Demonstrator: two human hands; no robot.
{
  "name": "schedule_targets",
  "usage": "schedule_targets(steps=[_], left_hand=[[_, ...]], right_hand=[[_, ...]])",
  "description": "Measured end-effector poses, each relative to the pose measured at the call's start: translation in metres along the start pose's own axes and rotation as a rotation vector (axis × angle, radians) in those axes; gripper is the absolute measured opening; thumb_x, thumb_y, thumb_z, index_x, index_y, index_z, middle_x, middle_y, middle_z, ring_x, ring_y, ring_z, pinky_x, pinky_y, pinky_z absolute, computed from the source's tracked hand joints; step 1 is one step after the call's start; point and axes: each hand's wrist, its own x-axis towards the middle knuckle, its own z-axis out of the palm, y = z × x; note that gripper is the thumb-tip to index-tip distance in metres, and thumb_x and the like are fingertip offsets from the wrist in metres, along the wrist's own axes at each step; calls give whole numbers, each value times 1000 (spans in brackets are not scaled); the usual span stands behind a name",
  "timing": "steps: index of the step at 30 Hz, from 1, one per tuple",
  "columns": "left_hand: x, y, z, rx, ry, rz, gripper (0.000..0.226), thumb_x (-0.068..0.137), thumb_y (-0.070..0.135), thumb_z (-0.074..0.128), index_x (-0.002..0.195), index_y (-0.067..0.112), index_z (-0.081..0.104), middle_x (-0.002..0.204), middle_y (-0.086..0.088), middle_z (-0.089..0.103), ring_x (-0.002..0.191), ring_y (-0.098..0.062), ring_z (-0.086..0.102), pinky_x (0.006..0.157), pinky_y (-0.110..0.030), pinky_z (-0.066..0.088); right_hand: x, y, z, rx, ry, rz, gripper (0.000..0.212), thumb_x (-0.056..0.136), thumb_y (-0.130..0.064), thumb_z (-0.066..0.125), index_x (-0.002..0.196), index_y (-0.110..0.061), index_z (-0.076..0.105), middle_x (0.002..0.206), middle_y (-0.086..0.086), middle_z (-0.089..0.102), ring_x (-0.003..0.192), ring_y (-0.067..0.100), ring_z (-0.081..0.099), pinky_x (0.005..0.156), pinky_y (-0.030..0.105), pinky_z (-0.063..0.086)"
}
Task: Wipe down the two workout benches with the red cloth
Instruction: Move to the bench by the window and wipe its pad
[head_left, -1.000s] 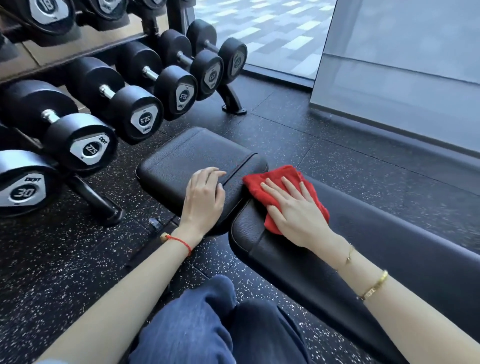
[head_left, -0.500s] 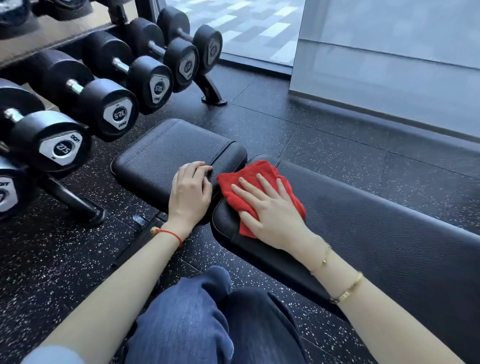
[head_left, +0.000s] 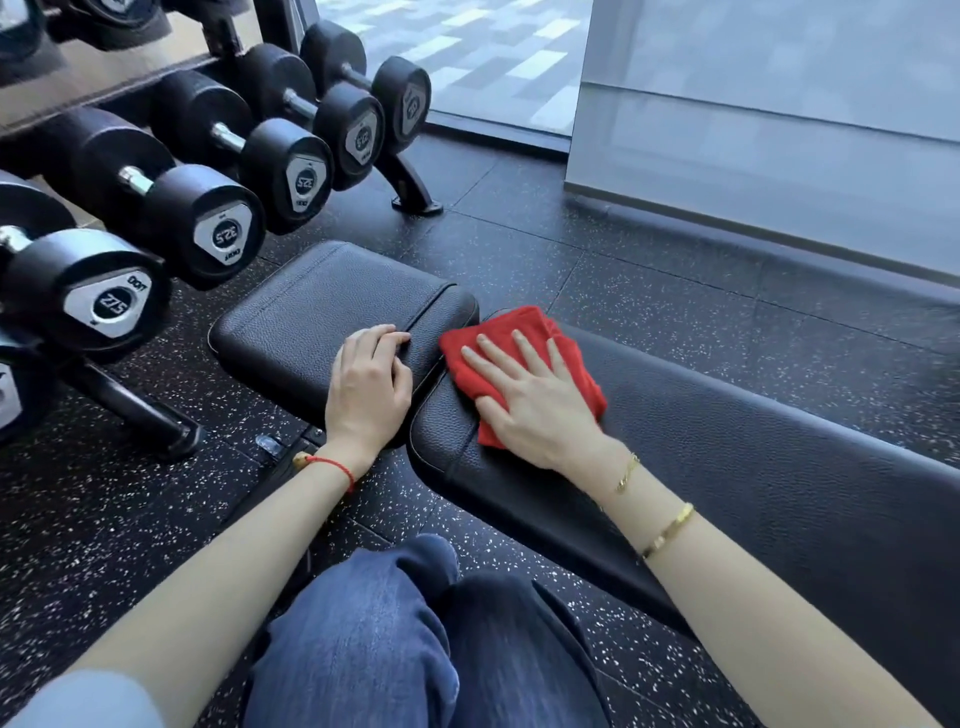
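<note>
The red cloth (head_left: 524, 364) is lying bunched and flattened on the near end of the long black back pad (head_left: 727, 467), right beside the gap where that pad is meeting the shorter seat pad (head_left: 322, 322). Your right hand (head_left: 535, 400) is pressing down on it with the fingers straight and slightly spread, palm flat, so the cloth is showing past your fingertips and along both sides of the hand; nothing is being pinched or gripped. Your left hand (head_left: 369, 384) is resting just beside it on the seat pad, fingers loosely bent with the tips sitting at the stitched seam near that pad's edge, holding nothing. The two hands are sitting near each other but are not touching. A red string bracelet (head_left: 337, 467) is circling your left wrist, and two gold bracelets (head_left: 667, 530) are sitting on your right forearm. Below your hands, your knees in blue jeans (head_left: 395, 639) are filling the bottom of the view over the speckled black rubber floor (head_left: 649, 270). To the left of your left hand, black dumbbells (head_left: 208, 228) are sitting in a row on a rack, its foot (head_left: 410, 187) planted on the floor beyond the seat pad. Beyond your right hand, a frosted glass panel (head_left: 779, 130) is standing along the floor's far edge.
</note>
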Motion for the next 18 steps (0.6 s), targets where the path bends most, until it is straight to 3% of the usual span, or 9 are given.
schedule_targets(steps=[4, 12, 18], left_hand=[[2, 0, -3, -13, -33, -9, 32, 90, 12, 54, 120, 12, 64, 129, -7, 60, 122, -29, 52, 107, -43, 40], [-13, 46, -12, -142, -59, 126, 35, 89, 28, 55, 121, 17, 62, 128, 0, 59, 125, -23, 50, 108, -43, 38], [-26, 65, -7, -187, -196, 160, 35, 88, 29, 58, 121, 16, 64, 129, 0, 59, 124, -23, 51, 105, -44, 39]], right_hand=[[-40, 10, 0, -27, 11, -3, 61, 93, -53, 25, 153, -43, 14, 161, -17, 13, 151, 22, 6, 121, 49, -1], [-22, 57, -9, -45, 55, 310, 59, 98, -47, 30, 154, -39, 13, 163, -12, 10, 151, 24, 6, 120, 51, -2], [-49, 35, -9, -27, 38, 207, 60, 97, -49, 31, 154, -41, 12, 163, -14, 10, 151, 23, 2, 120, 50, -5]])
